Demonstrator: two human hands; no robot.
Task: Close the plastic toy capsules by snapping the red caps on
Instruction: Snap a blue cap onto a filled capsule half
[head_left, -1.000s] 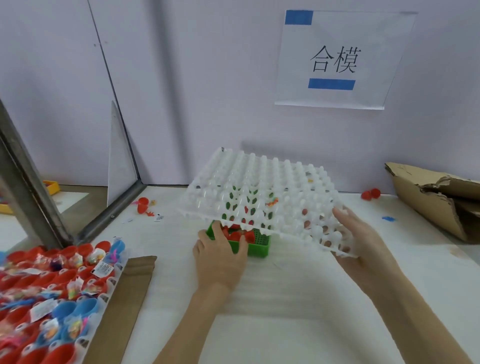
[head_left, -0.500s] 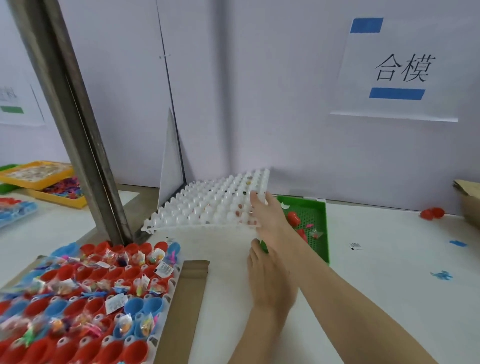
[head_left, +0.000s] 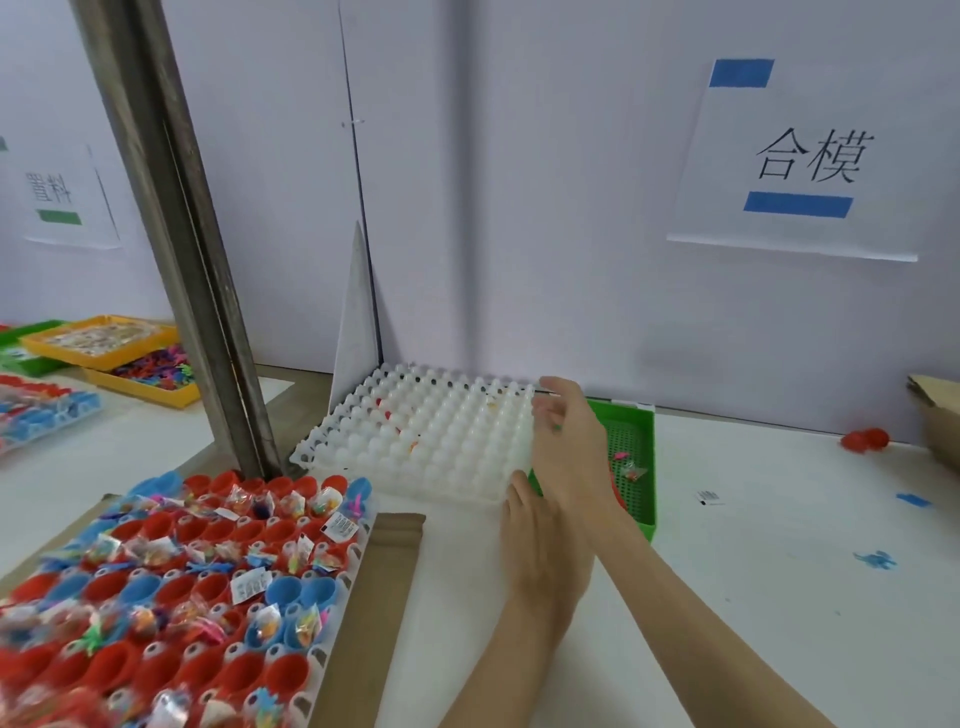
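Observation:
A white moulded tray of domed cells lies flat on the table against the back wall, with a few coloured bits showing through it. My right hand is at its right edge with fingers loosely spread; I cannot tell if it touches the tray. My left hand lies flat on the table, fingertips at the tray's near right corner. At the lower left a tray holds several red and blue capsule halves with small bagged toys in them. Two loose red caps lie far right by the wall.
A green mesh basket sits right of the white tray, partly behind my right hand. Brown cardboard lies under the capsule tray. A metal post rises at left, yellow bins beyond it. A cardboard box is far right.
The white tray, held up over the green basket a second ago, has moved left and now lies on the table by the wall. My right hand has loosened at its edge.

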